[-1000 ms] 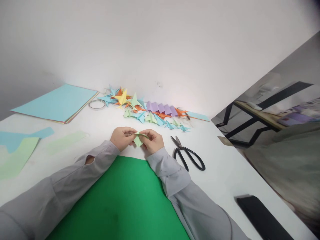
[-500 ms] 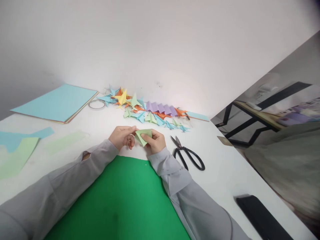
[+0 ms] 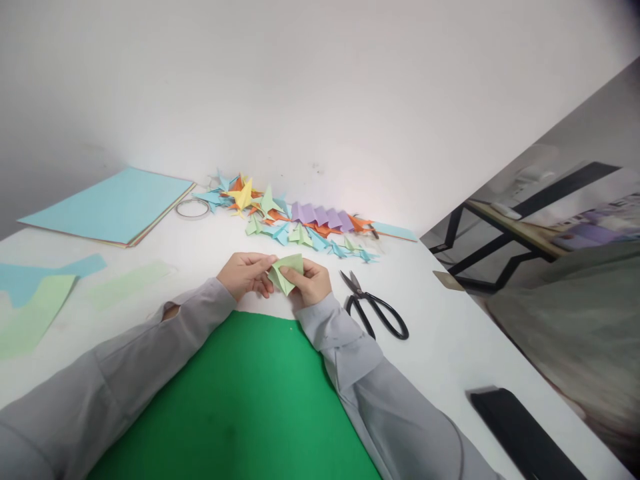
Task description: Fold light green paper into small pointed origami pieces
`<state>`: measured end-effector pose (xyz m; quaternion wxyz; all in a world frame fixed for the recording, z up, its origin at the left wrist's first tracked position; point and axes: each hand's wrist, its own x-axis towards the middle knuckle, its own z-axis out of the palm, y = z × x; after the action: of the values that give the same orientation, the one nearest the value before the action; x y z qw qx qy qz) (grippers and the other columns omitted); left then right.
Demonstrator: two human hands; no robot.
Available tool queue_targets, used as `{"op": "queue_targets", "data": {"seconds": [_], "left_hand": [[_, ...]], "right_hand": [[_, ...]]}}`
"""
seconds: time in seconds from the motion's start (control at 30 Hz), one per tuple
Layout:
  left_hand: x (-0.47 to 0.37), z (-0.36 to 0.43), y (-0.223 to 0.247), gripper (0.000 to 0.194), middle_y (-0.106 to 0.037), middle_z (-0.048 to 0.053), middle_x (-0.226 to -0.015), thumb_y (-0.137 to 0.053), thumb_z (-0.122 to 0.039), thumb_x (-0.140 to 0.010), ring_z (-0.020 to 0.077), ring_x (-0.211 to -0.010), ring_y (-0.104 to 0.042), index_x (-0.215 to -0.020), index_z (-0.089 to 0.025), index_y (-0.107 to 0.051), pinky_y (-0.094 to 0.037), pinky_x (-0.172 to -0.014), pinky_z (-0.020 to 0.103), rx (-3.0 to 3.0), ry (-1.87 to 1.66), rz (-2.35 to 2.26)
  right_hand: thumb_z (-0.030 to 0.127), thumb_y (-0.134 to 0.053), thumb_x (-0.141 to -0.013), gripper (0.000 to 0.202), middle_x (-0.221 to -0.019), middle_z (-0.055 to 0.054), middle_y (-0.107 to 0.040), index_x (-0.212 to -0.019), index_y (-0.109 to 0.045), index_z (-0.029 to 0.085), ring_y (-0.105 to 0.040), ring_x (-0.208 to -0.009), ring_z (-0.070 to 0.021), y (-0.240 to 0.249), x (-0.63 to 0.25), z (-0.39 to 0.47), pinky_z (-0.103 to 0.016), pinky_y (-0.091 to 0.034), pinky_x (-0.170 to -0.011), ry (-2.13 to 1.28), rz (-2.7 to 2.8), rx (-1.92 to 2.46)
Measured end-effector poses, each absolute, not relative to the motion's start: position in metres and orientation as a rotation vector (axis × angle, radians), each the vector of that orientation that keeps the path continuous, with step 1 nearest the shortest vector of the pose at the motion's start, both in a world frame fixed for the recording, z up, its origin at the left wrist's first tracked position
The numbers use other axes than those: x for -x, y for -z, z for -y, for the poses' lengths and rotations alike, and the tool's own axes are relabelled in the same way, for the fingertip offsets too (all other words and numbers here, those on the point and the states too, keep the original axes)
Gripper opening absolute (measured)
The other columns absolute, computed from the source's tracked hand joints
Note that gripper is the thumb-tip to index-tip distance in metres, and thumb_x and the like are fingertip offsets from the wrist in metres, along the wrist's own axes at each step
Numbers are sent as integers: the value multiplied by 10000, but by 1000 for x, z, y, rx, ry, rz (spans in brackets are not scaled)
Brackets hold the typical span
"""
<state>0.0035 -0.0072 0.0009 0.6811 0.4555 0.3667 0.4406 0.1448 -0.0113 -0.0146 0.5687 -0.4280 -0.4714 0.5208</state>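
A small folded piece of light green paper (image 3: 287, 275) is held up between both hands, above the white table just past the green mat's far edge. My right hand (image 3: 313, 281) pinches it from the right, thumb on the near face. At the paper's left corner, my left hand (image 3: 247, 273) closes thumb and forefinger on the edge, its other fingers curled below. Creases show on the paper. Beyond the hands lies a row of folded paper cranes (image 3: 300, 233) in blue, green, orange and yellow, with a pleated purple strip (image 3: 323, 217) among them.
Black-handled scissors (image 3: 375, 303) lie right of my right hand. A black phone-like slab (image 3: 525, 433) is near the right edge. At left are a stack of coloured paper (image 3: 110, 207), a tape roll (image 3: 193, 209) and paper offcuts (image 3: 40, 313). A green mat (image 3: 235, 400) lies in front.
The green paper has turned slightly and its upper edge has risen. My left thumb and forefinger have shifted a little right, onto its left corner. My right hand keeps its pinch.
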Motion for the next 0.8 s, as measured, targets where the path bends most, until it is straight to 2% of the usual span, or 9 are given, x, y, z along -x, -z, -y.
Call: {"op": "queue_targets", "data": {"seconds": [0.2,0.53,0.8], "left_hand": [[-4,8,1,434,-579,25,-430,-734,-446,-533,117,-372,-539,-743,-74,-653,-447,-357,216,-1055,-1045,-899],[-6,8,0,363,-562,3,-390,-735,-390,-530,97,-310,-499,-715,-86,-667,-396,-319,192,-1213,-1135,-1042],[-7,10,-2,342,-548,-12,-378,-764,-352,-490,85,-294,-471,-671,-85,-652,-367,-309,188,-1232,-1172,-1076]], "right_hand": [[312,-731,-515,202,-467,28,-532,-621,-649,162,-435,-438,-101,17,-145,11,-245,-329,-407,-1205,1149,1014],[365,-697,-545,230,-441,43,-491,-590,-608,158,-373,-391,-75,14,-147,11,-228,-288,-383,-1176,1271,1067],[330,-697,-545,207,-475,50,-504,-645,-638,159,-399,-422,-82,17,-146,11,-235,-319,-416,-1157,1304,1028]]}}
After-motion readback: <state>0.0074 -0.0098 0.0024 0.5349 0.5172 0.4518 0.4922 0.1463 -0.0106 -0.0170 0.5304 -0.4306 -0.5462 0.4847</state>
